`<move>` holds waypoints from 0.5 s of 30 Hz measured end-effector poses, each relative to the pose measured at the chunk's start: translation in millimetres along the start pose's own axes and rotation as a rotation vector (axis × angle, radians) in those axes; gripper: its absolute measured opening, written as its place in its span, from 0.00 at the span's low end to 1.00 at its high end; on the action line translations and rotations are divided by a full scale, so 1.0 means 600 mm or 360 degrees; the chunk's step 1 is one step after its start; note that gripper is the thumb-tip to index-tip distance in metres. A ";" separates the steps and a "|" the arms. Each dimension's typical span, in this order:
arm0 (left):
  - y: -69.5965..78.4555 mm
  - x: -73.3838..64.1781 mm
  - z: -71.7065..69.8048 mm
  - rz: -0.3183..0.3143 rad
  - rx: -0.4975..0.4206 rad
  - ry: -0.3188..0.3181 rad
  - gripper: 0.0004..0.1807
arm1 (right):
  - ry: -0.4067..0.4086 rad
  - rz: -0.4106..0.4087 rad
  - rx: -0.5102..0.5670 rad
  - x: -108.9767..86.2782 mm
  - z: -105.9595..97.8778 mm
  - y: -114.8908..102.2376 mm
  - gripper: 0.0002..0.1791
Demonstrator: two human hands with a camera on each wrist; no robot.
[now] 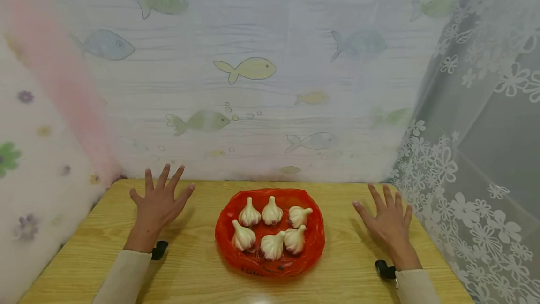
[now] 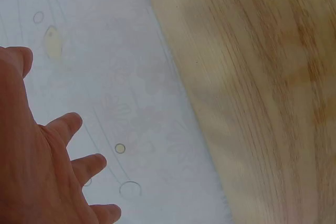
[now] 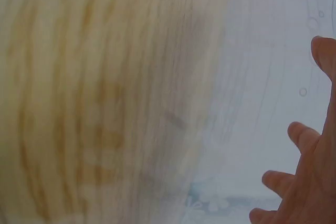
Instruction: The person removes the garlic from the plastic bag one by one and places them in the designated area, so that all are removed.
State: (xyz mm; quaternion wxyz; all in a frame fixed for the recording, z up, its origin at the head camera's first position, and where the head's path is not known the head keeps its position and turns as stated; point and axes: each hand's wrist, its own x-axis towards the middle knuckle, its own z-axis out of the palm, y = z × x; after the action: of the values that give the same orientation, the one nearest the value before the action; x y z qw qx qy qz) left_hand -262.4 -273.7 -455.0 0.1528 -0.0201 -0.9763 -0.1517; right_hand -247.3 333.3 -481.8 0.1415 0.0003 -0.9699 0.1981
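Several white garlic bulbs (image 1: 272, 246) sit in a red plastic bag (image 1: 225, 243) with its rim spread wide, at the middle of the table. To the left of the bag, my left hand (image 1: 157, 203) is held over the table with fingers straight and spread, holding nothing. My right hand (image 1: 388, 224) is on the other side, also with fingers spread and nothing in it. In the left wrist view the left hand (image 2: 39, 166) shows at the left edge; the right hand (image 3: 310, 182) appears at the right edge of the right wrist view. Neither hand touches the bag.
The wooden table (image 1: 190, 266) ends at a back curtain (image 1: 261, 102) printed with fish. A floral cloth (image 1: 38, 172) hangs along the left side, and a sheer flowered curtain (image 1: 485, 177) along the right. Each wrist carries a small black device (image 1: 159, 250).
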 end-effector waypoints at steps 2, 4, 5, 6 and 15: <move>0.000 0.000 0.000 -0.0003 -0.0003 -0.0010 0.45 | -0.0001 -0.0002 0.0003 0.001 0.000 -0.001 0.50; 0.000 0.001 -0.001 -0.0003 -0.0017 -0.0022 0.45 | 0.0000 -0.0006 0.0005 0.002 0.000 -0.002 0.50; 0.000 0.001 -0.001 -0.0003 -0.0022 -0.0027 0.45 | 0.0004 -0.0009 0.0001 0.003 0.001 -0.002 0.50; 0.001 0.001 -0.001 -0.0001 -0.0029 -0.0031 0.45 | 0.0010 -0.0015 -0.0002 0.003 0.001 -0.002 0.50; 0.004 0.003 0.003 0.0022 -0.0043 -0.0006 0.44 | 0.0080 -0.0078 -0.0006 0.003 0.006 0.000 0.48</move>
State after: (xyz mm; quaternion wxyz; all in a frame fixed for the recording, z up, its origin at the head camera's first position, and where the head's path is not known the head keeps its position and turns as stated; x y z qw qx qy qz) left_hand -264.3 -270.9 -455.4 0.1517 -0.0291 -0.9743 -0.1639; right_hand -250.3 331.9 -484.6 0.1706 0.0188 -0.9661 0.1927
